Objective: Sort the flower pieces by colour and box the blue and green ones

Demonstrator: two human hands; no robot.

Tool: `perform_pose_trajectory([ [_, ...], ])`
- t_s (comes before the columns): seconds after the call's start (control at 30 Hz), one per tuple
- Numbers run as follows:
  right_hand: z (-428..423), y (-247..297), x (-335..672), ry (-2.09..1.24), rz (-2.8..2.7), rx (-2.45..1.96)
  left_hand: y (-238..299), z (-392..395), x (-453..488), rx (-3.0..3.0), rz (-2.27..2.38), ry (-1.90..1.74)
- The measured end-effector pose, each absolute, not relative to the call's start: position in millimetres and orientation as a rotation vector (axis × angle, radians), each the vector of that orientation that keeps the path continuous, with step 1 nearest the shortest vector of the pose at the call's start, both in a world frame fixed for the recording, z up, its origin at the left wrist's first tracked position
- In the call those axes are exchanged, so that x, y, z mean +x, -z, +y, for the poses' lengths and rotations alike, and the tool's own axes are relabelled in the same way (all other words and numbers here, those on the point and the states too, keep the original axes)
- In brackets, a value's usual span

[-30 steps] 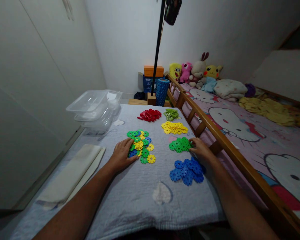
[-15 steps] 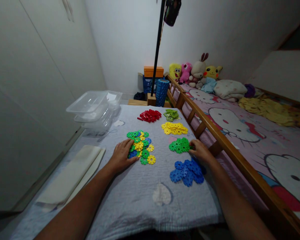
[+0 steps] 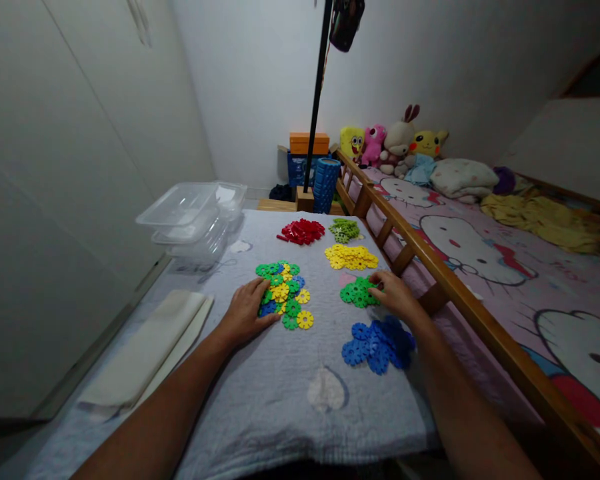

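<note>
My left hand [image 3: 247,310] rests on the cloth with thumb and fingers apart, against the left side of a mixed pile of notched plastic discs [image 3: 281,291] in green, yellow and blue. At the right edge of a green disc pile [image 3: 359,292], my right hand [image 3: 394,293] has its fingers curved over the discs, thumb apart from them. No disc is seen lifted in either hand. Nearer me lies a heap of blue discs [image 3: 377,347], partly under the right wrist's shadow. Yellow discs [image 3: 351,257] sit just beyond the green ones.
Red pieces [image 3: 303,231] and light green pieces [image 3: 344,230] lie at the table's far end. Stacked clear plastic boxes [image 3: 185,207] and a folded cream cloth [image 3: 143,350] are on the left. A wooden bed rail [image 3: 430,257] borders the right side.
My right hand has shifted slightly left over the green pile, and its thumb and fingers have spread apart. My left hand stays by the mixed pile.
</note>
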State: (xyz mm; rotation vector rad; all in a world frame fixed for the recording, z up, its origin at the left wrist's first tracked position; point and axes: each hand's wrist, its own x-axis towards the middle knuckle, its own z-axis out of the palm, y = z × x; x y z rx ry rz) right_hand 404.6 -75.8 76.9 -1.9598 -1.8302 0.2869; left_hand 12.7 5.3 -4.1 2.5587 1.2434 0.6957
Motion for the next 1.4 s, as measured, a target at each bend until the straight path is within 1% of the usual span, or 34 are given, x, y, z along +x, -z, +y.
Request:
perform_pose_trajectory([
  [0.17,-48,-78,321,-0.456,-2.112,-1.765,0,4,14,2.535,1.212,-0.719],
  [0.27,-29,-68,280,-0.470,-2.193,-1.687,-1,2,15,2.525,1.224,-0.741],
  [0.4,-6,-56,250,-0.411,-2.225,-1.731,-1,1,15,2.500,1.374,-0.747],
  [0.53,5,-51,242,-0.407,-2.247,-1.771,-1,1,13,2.482,1.453,-0.668],
  [0.83,5,-54,267,-0.406,-2.207,-1.760,-7,0,14,2.493,1.376,-0.637],
  [1.0,-2,-70,320,-0.407,-2.164,-1.757,-11,-3,14,2.480,1.372,-0.604],
  [1.13,-22,-79,373,-0.335,-2.084,-1.863,-12,-2,14,2.507,1.345,-0.596],
  [1.27,-49,-74,402,-0.284,-2.043,-1.959,-11,-2,16,2.496,1.351,-0.577],
  [1.4,-64,-62,403,-0.209,-2.005,-2.048,-11,-2,16,2.474,1.363,-0.566],
])
